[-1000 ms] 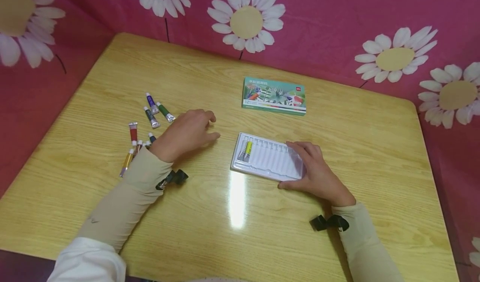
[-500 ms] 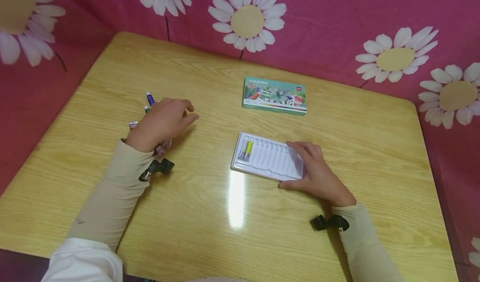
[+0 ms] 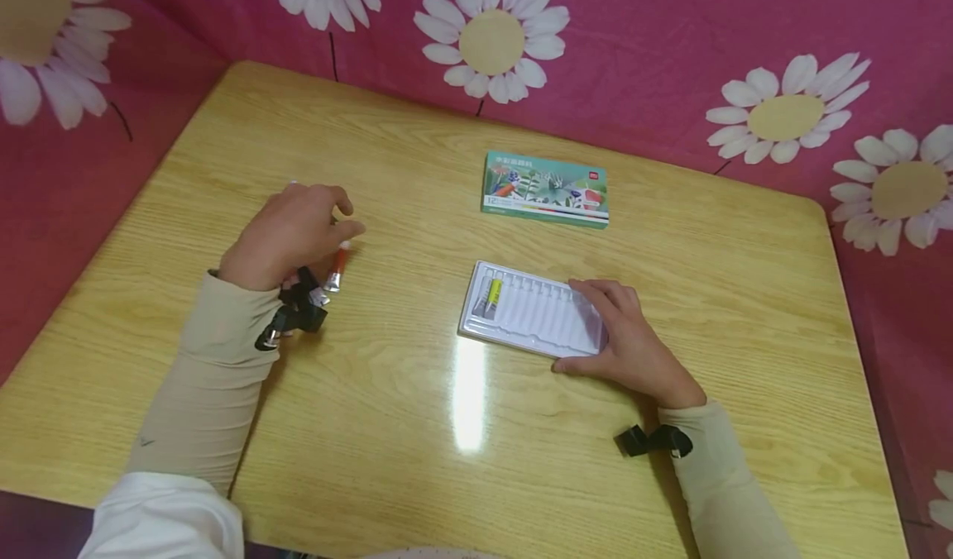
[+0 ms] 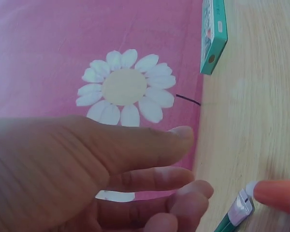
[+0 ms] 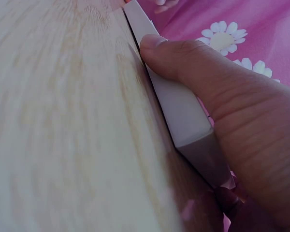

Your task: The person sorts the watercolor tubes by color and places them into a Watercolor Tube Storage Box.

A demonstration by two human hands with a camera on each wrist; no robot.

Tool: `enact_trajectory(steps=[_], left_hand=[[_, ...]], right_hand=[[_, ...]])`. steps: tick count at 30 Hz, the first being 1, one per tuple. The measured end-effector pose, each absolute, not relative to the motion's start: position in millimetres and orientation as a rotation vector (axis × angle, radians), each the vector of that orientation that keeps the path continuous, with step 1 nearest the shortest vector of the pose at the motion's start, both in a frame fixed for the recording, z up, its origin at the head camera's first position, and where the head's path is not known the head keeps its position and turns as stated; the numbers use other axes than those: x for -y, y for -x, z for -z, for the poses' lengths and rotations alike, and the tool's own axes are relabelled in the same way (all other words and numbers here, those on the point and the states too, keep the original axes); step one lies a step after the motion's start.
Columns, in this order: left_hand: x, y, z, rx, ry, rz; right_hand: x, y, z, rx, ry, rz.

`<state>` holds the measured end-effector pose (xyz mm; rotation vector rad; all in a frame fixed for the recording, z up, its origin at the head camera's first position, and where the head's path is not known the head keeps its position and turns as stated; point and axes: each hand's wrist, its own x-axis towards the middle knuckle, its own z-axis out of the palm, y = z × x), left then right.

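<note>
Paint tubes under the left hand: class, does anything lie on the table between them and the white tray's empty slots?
Nothing visible does. Bare wooden table lies between the paint tubes by the left hand and the white tray. The right hand grips only the tray's right end.

Box (image 3: 545, 189) behind tray (image 3: 530, 317) — tubes (image 3: 334, 271) left
</note>
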<state>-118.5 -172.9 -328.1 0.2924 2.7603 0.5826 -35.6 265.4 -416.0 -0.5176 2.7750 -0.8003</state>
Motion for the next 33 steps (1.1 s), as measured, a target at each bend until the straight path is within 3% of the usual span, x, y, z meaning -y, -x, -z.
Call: enact_trajectory(steps=[33], left_hand=[[206,116,318,-2.604,-0.100,-0.681]], right_hand=[[-264,36,415,-2.774,0.533,0.810]])
